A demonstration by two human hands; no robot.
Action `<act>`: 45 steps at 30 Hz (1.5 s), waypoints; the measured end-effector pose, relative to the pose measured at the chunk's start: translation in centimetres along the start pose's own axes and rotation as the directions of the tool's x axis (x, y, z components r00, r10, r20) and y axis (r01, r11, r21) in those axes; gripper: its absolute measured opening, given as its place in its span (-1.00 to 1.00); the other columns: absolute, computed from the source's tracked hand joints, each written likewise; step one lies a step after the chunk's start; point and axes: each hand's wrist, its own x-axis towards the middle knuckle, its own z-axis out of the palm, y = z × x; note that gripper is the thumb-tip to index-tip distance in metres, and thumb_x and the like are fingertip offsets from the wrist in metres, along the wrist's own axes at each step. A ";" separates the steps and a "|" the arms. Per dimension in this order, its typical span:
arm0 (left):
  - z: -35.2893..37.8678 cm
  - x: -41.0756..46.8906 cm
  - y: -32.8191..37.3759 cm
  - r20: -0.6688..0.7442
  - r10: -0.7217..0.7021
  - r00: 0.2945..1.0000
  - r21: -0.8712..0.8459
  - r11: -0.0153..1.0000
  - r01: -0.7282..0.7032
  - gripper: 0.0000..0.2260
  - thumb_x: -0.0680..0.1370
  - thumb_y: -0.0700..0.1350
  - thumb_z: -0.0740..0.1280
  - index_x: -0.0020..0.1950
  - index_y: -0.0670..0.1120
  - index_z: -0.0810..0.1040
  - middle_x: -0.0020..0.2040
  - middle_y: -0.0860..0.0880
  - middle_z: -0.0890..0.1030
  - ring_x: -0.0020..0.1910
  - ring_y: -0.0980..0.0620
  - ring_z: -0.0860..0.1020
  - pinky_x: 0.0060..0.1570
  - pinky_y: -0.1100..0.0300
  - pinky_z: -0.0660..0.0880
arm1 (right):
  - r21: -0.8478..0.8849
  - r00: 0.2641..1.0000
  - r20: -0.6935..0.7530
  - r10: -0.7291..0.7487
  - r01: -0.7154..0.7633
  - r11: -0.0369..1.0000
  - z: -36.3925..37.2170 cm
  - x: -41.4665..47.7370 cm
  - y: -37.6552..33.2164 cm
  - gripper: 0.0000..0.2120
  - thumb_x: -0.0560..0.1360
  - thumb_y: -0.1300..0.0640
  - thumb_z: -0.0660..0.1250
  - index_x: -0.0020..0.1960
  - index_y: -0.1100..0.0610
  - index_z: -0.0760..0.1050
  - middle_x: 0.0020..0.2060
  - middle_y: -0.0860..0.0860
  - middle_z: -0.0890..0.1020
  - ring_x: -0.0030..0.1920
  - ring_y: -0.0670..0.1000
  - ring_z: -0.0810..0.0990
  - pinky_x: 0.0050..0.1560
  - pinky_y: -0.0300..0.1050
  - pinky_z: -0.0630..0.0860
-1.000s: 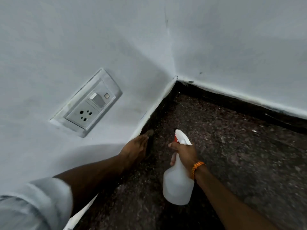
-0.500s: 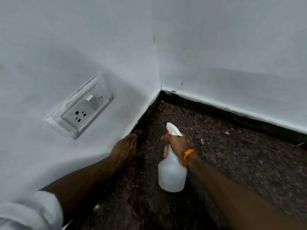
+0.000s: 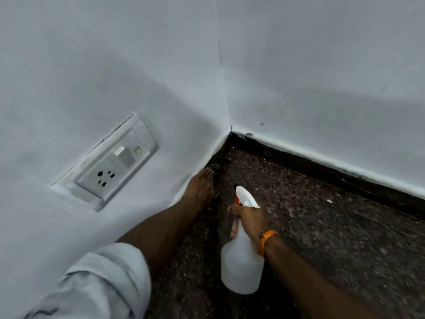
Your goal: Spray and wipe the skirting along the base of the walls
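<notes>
Dark stone skirting runs along the foot of both white walls, meeting in the corner just above the frame's centre. Pressed against its left-hand run is the left hand, fingers together and flat over a dark cloth whose edge peeks past the fingertips. Right of it, lower centre, the right hand is clamped round the neck of a white spray bottle, nozzle aimed towards the corner. Judging by the layout, the main risk is mist drifting up to the wall socket at centre left if the nozzle lifts; the wet speckled floor could also turn slippery.
</notes>
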 end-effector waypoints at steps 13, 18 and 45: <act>0.4 6.6 0.1 -0.139 -0.011 0.990 0.096 0.995 0.024 -0.50 0.69 -0.13 -0.17 0.52 -0.44 -0.07 0.56 -0.36 0.01 0.58 -0.27 -0.06 0.47 -0.07 -0.34 | 0.015 0.998 -0.052 -0.029 0.030 0.999 -1.8 3.8 -1.2 -0.44 0.50 0.30 0.34 0.48 0.08 0.38 -0.60 0.21 0.50 -0.61 0.10 0.47 -0.42 -0.10 0.52; -1.9 11.1 -1.2 -0.170 -0.132 0.977 0.012 0.991 0.136 -0.50 0.69 -0.12 -0.15 0.55 -0.39 -0.09 0.59 -0.30 -0.02 0.59 -0.22 -0.07 0.52 -0.06 -0.27 | 0.052 0.997 -0.062 -0.042 0.045 0.998 -1.9 5.5 -3.2 -0.73 0.48 0.30 0.37 0.16 0.16 0.50 -0.59 0.20 0.49 -0.60 0.11 0.45 -0.36 -0.01 0.53; -0.7 12.5 -0.4 -0.279 -0.170 0.945 -0.028 0.985 0.169 -0.42 0.52 -0.27 -0.29 0.52 -0.45 0.03 0.54 -0.39 0.06 0.56 -0.29 0.04 0.53 -0.07 -0.13 | -0.013 0.993 -0.061 -0.101 0.100 0.995 -2.8 6.1 -4.9 -0.56 0.49 0.29 0.36 0.36 0.21 0.47 -0.65 0.16 0.43 -0.66 0.08 0.40 -0.44 -0.08 0.49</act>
